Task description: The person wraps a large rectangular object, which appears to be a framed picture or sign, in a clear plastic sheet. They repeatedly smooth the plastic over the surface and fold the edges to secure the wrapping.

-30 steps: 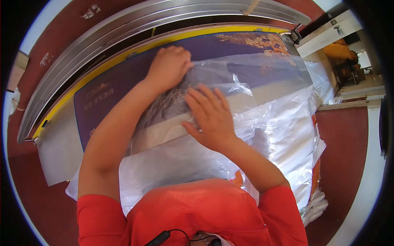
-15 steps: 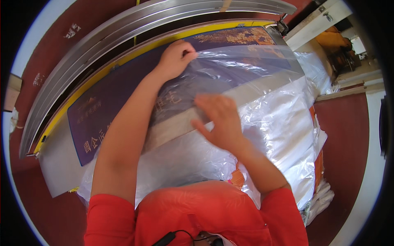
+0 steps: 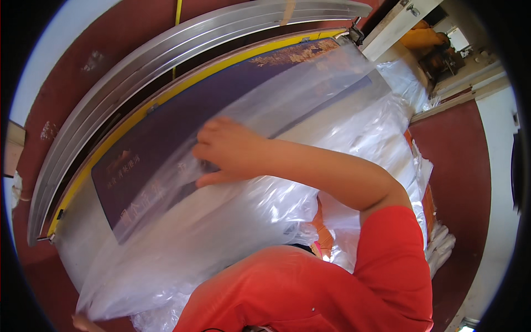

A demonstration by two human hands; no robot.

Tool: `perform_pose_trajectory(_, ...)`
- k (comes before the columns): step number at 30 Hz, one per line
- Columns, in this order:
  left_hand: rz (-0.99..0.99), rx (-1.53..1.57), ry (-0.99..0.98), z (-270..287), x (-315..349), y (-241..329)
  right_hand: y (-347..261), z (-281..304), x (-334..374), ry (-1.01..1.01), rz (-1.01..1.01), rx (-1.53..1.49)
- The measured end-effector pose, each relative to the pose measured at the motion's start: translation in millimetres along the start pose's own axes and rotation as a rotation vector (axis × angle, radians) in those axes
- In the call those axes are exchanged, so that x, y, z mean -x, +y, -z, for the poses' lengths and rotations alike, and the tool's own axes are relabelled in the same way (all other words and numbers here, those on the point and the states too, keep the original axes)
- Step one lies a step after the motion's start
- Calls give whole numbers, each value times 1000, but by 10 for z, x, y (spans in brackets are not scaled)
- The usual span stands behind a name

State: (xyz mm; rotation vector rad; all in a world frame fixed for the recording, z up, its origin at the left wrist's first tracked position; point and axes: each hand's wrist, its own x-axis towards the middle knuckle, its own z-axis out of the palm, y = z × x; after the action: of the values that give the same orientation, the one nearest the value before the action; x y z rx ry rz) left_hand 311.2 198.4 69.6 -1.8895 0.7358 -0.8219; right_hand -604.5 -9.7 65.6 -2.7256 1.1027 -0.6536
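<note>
A dark purple printed panel (image 3: 182, 117) with a blue edge, gold characters and a gold pattern lies on a grey surface. Thin clear plastic film (image 3: 182, 243) stretches over its near side, and its far part is bare. At the lower left rim, my left hand (image 3: 84, 323) shows only in part, with the film's drawn-out corner gathered in its fingers. Above the panel's middle is my right hand (image 3: 229, 150), fingers apart and slightly blurred. It is over the film; whether it presses on it I cannot tell.
A long curved-looking metal rail (image 3: 160, 47) runs behind a yellow strip (image 3: 191, 83) along the far edge. More crumpled plastic (image 3: 381, 133) covers the right side. White boards (image 3: 401, 25) stand at the upper right, and a white bundle (image 3: 441, 246) lies at the lower right.
My left hand has moved from the panel's far edge down to the lower left, drawing the film with it. My right hand has shifted left across the panel, and my body leans left.
</note>
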Motion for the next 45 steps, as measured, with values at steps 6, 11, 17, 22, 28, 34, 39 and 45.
perform_pose_trajectory(6, -314, -143, -62, 1217, 14, 1280, 670, 367, 886, -46, -507, 242)
perform_pose_trajectory(11, -301, 1603, 362, 2484, -684, 2123, 1364, 2557, 2051, 77, -753, 534)
perform_pose_trajectory(17, -454, 1441, 534, 3201, -766, 2438, 802, 2527, 1254, 785, -249, 1248)
perform_pose_trajectory(22, -307, 1156, 465, 1600, -1146, 2000, 2282, 1060, 2678, -3, -915, 1005)
perform_pose_trajectory(28, -87, 1276, 254, 1508, -416, 1940, 1666, 903, 1993, -78, -761, 747)
perform_pose_trajectory(34, 215, 1171, -24, 2236, -377, 2120, 2108, 1026, 1457, -91, -1281, 861)
perform_pose_trajectory(39, 124, 1034, 161, 1223, -250, 1802, 1396, 581, 878, -141, -895, 614)
perform_pose_trajectory(45, 61, 1185, 46, 2763, -16, 1835, 1999, 775, 1391, -23, -688, 532)
